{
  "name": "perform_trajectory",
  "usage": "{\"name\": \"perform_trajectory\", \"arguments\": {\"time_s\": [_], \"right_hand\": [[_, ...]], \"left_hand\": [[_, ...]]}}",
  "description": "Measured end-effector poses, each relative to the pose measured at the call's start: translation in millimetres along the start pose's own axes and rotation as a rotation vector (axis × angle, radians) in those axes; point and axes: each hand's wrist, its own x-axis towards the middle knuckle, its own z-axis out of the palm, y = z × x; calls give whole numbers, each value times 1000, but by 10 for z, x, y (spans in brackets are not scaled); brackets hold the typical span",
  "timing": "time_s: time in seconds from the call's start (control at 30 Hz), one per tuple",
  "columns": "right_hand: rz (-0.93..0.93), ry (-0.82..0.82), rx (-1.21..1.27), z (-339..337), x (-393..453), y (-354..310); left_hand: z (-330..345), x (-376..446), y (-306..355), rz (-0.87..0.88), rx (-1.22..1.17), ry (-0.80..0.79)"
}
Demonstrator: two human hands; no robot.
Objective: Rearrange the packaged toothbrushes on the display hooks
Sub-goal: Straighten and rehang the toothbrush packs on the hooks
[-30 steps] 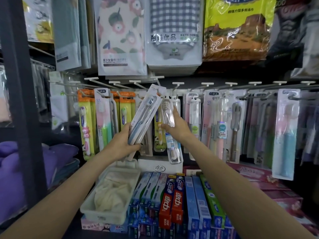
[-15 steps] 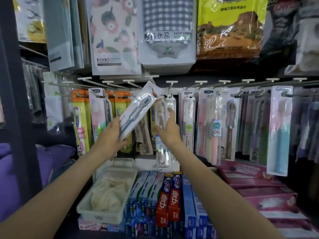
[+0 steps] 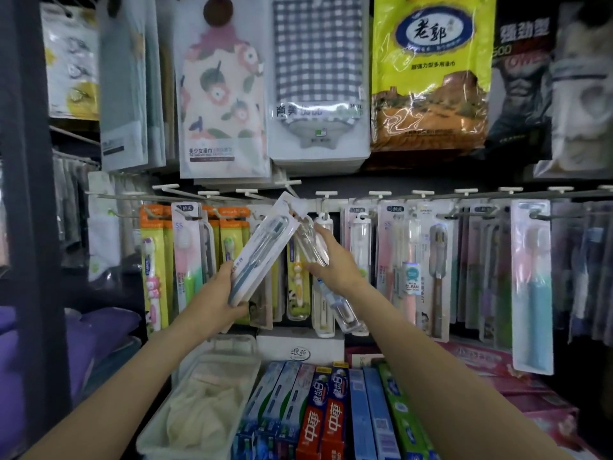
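My left hand (image 3: 225, 295) grips the lower end of a white toothbrush pack (image 3: 263, 249) with a dark blue brush, tilted so its top reaches up to a display hook (image 3: 292, 187). My right hand (image 3: 333, 262) holds a clear toothbrush case pack (image 3: 310, 242) tilted leftward, its top close to the white pack's top near the same hook. Rows of packaged toothbrushes (image 3: 411, 267) hang on hooks to both sides. An orange and yellow pack (image 3: 154, 260) hangs at the left.
Towel packs (image 3: 318, 78) hang on the row above. Below, toothpaste boxes (image 3: 326, 413) lie on the shelf beside a white plastic bin (image 3: 199, 403) with cloth inside. A dark upright post (image 3: 30, 227) stands at the left. A large pink and blue toothbrush pack (image 3: 532, 283) hangs at the right.
Both hands have tilted their packs so the tops meet near the hook. The clear case, which hung upright, now leans left in my right hand.
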Motion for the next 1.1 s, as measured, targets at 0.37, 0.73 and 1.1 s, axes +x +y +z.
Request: {"name": "perform_trajectory", "arguments": {"time_s": [0.37,0.73,1.1], "right_hand": [[4,-9,414,661,-226,-3],[176,-45,784,761,-236,10],[210,403,41,789,-127,238]], "left_hand": [[243,-15,11,-73,-91,101],[268,17,113,-141,48,158],[173,38,34,-114,194,225]]}}
